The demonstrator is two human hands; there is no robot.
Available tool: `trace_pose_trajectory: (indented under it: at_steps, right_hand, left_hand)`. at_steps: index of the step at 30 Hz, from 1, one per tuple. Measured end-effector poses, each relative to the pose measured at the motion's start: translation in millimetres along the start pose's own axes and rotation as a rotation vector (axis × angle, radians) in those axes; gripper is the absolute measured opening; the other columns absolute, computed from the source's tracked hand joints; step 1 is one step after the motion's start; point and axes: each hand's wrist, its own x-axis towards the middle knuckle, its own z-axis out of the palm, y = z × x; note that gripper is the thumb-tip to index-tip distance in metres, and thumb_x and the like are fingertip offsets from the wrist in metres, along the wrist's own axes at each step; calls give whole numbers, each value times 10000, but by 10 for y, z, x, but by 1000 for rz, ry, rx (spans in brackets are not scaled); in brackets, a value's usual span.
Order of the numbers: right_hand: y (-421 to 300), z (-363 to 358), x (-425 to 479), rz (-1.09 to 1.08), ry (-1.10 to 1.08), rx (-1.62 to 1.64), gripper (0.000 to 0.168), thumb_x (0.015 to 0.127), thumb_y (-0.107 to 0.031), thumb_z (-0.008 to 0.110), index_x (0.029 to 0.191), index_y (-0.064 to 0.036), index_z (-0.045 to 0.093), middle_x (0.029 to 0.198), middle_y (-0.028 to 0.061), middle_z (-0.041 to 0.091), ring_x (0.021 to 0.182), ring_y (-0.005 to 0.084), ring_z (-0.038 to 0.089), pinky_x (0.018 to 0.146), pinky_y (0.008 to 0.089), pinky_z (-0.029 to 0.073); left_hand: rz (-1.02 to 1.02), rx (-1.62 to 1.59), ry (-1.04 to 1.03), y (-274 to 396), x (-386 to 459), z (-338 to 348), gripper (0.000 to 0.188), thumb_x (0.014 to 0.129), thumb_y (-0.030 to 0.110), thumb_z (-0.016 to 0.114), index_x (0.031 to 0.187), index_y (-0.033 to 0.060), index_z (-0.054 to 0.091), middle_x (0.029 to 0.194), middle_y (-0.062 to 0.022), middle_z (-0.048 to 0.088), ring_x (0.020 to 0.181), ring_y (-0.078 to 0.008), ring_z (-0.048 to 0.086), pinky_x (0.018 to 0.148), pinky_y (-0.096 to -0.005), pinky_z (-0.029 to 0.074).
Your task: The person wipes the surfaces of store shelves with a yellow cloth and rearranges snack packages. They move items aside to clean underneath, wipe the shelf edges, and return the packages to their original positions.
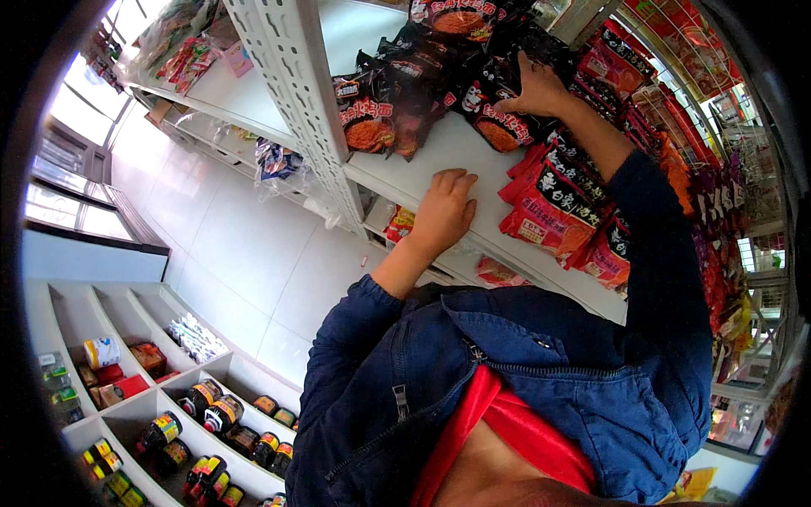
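Note:
My right hand [542, 89] reaches over the shelf with thumb and fingers spread, touching a black instant-noodle packet [494, 117]. The packet leans among other black packets at the back of the white metal shelf [437, 149]. Near the shelf's front edge is my left hand [448, 206], its fingers loosely bent and nothing in it. To its upper left stand several black noodle packets [370, 123] against the perforated upright. Below my right forearm, a row of red and black noodle packets [557, 206] stands on the same shelf.
A perforated shelf upright [285, 82] rises left of the packets. Lower shelves hold red packets [500, 271]. Behind on the left, a divided white display rack [136, 405] holds dark bottles [222, 412] and boxes. More packaged food [716, 234] lines a wire grid at right.

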Motion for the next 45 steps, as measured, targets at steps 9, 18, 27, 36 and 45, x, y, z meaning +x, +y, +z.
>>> trace_pose_trajectory:
  at_steps: [9,18,27,36,45]
  right_hand:
    - [-144,-194,-147,95,-154,304,1295,658,-515,776,1485,-27,-94,1457,357,226,1313,484,332,1077,477,336]
    - [351,-265,-3,78,-63,474,1252,635,-478,789,1490,12,16,1487,323,202,1389,402,248,1136,398,244]
    - [910,-922,33,10,86,377,1245,633,-602,757,1485,28,103,1523,274,155,1425,345,183,1155,397,190]
    - [648,-1908,-109,-277,113,665,1019,702,-486,769,1466,-30,273,1412,169,421,1279,257,425,1080,358,320]
    - [-438,-1331,978,-417,63,475,1133,662,-592,753,1474,-8,221,1439,243,365,1324,330,377,1090,367,310]
  left_hand:
    - [80,208,327,61,122,-359,482,726,4,653,1191,26,524,1257,-218,461,1166,-420,444,986,-475,379]
    - [-14,306,544,-221,381,-583,751,761,95,670,1386,-60,283,1454,-334,187,1340,-524,195,1093,-571,188]
    - [-186,404,565,-446,962,-827,879,693,290,785,1365,-19,310,1430,-276,257,1335,-483,229,1089,-576,193]
    - [82,317,466,-575,796,-682,474,674,124,756,1072,66,505,1115,-139,505,1185,-334,431,1081,-573,229]
    - [52,378,430,-473,758,-631,649,699,168,765,1249,43,446,1328,-203,401,1288,-410,332,1112,-564,198]
